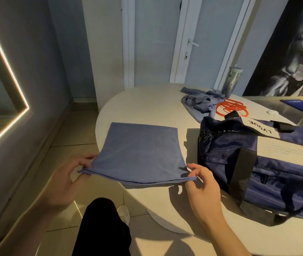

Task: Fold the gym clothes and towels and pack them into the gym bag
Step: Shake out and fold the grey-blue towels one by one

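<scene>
My left grip (67, 179) and right grip (203, 183) each pinch a near corner of the towel (137, 148) — cloth runs away from both. The gym bag (257, 163) lies just outside my right grip.

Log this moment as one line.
step: folding towel | left hand: pinches near-left corner | right hand: pinches near-right corner | gym bag: right of towel | clothes: crumpled beyond gym bag

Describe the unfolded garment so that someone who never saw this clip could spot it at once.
Start at the round white table; at its far side, beyond the navy gym bag, lies a blue-grey garment. Unlike the smooth blue towel at the near edge, it sits bunched in a crumpled heap, with orange bands beside it on the right.
</scene>
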Demonstrator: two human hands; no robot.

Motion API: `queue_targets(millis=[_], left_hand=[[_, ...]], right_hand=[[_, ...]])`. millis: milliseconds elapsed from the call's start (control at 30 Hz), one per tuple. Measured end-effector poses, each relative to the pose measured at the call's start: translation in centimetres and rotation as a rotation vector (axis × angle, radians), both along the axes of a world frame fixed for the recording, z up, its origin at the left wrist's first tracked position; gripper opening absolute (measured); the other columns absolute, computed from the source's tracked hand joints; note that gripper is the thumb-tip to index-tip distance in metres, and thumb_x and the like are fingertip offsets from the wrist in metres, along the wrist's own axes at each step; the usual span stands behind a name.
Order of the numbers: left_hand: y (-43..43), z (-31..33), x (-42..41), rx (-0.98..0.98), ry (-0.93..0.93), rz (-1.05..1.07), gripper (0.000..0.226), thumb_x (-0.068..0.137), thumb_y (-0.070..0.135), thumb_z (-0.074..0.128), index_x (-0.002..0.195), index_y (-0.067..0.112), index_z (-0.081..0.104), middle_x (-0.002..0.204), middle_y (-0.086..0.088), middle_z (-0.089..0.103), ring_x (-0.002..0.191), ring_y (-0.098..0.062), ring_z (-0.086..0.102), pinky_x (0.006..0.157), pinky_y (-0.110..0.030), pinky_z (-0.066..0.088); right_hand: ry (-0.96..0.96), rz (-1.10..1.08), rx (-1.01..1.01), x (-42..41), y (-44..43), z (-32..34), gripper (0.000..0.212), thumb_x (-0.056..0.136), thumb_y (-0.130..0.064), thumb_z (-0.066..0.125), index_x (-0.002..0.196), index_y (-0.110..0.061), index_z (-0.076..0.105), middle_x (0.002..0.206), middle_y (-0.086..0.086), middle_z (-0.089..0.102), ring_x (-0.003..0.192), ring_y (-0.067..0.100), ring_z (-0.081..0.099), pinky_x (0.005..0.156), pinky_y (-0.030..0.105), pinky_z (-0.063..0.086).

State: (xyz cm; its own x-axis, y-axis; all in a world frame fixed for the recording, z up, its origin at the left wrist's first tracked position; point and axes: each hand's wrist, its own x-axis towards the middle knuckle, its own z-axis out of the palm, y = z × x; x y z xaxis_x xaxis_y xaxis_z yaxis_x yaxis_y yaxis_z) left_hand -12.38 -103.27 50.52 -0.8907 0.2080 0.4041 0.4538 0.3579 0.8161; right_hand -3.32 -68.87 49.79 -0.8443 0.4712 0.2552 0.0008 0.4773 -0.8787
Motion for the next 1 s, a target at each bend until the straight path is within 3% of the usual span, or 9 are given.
queue_targets(millis=[67,167,267,333,467,600,767,933,1000], left_hand=[[0.4,1.0,0.5,0.068,-0.033,0.012,0.01,0.085,0.022,0.067,0.095,0.023,0.065,0.118,0.012,0.07,0.113,-0.006,0.064,0.097,-0.026,0.049],[1.3,2.0,-0.9,0.047,-0.096,0.106,0.019,0.099,0.008,0.06,0.101,0.026,0.066,0.098,0.008,0.071,0.088,0.004,0.065,0.075,-0.013,0.049],[2.3,2.5,-4.5,0.05,-0.144,0.181,0.007,0.104,0.022,0.052,0.105,0.022,0.059,0.095,-0.003,0.064,0.081,-0.004,0.063,0.068,-0.023,0.048],[3.3,2.8,-7.6,0.05,-0.148,0.202,0.017,0.106,0.029,0.048,0.112,0.014,0.054,0.098,-0.007,0.061,0.086,-0.016,0.062,0.069,-0.03,0.048],[6.0,3.9,-13.3,0.012,-0.164,0.247,0.016,0.109,0.031,0.041,0.114,0.017,0.046,0.095,0.004,0.055,0.083,-0.006,0.055,0.067,-0.025,0.041],[7.2,3.5,-18.9,-0.13,-0.242,0.261,0.02,0.109,0.035,0.039,0.11,0.016,0.046,0.095,-0.004,0.058,0.085,-0.019,0.059,0.07,-0.035,0.045],[7.5,2.2,-23.4,-0.309,-0.357,0.231,0.033,0.108,0.034,0.042,0.117,0.006,0.054,0.106,-0.014,0.062,0.094,-0.029,0.061,0.083,-0.041,0.048],[7.6,1.1,-24.6,-0.238,-0.399,0.224,0.034,0.103,0.04,0.05,0.103,0.008,0.061,0.097,-0.011,0.066,0.088,-0.03,0.065,0.082,-0.045,0.053],[7.3,1.1,-24.1,-0.165,-0.433,0.237,0.033,0.1,0.044,0.055,0.113,0.014,0.057,0.105,-0.006,0.063,0.093,-0.027,0.064,0.084,-0.041,0.054]], right_hand=[[0.042,0.019,-0.024,-0.2,-0.3,0.9,0.023,0.09,-0.001,0.062,0.08,-0.022,0.059,0.117,-0.014,0.064,0.115,0.001,0.055,0.092,0.026,0.047],[0.09,0.051,-0.023,-1.8,-0.6,2.7,0.019,0.094,-0.003,0.056,0.086,-0.02,0.059,0.105,-0.012,0.069,0.105,0.0,0.06,0.077,0.009,0.046],[0.083,0.027,-0.016,-5.0,-0.6,4.3,0.009,0.101,-0.014,0.053,0.093,-0.019,0.055,0.084,-0.009,0.065,0.078,0.0,0.059,0.064,0.021,0.047],[0.072,-0.009,0.01,-7.6,-0.6,5.3,0.005,0.102,-0.019,0.052,0.097,-0.019,0.054,0.081,-0.003,0.062,0.071,0.008,0.057,0.062,0.03,0.046],[0.027,-0.06,0.119,-13.6,0.2,6.3,0.006,0.103,-0.017,0.048,0.106,-0.014,0.052,0.087,-0.007,0.059,0.076,0.005,0.054,0.061,0.022,0.04],[-0.106,-0.082,0.163,-19.3,1.5,5.6,0.008,0.105,-0.019,0.047,0.11,-0.013,0.051,0.095,0.004,0.059,0.076,0.011,0.053,0.07,0.031,0.042],[-0.292,-0.139,0.177,-24.1,3.3,3.9,0.019,0.103,-0.017,0.054,0.116,-0.004,0.058,0.109,0.017,0.065,0.087,0.026,0.053,0.073,0.034,0.042],[-0.385,-0.17,0.115,-25.8,4.0,2.6,0.026,0.101,-0.021,0.06,0.121,-0.004,0.06,0.119,0.02,0.065,0.098,0.034,0.06,0.078,0.038,0.05],[-0.406,-0.169,0.108,-25.6,3.6,2.9,0.037,0.101,-0.025,0.059,0.131,-0.005,0.057,0.126,0.019,0.064,0.101,0.033,0.06,0.08,0.038,0.052]])
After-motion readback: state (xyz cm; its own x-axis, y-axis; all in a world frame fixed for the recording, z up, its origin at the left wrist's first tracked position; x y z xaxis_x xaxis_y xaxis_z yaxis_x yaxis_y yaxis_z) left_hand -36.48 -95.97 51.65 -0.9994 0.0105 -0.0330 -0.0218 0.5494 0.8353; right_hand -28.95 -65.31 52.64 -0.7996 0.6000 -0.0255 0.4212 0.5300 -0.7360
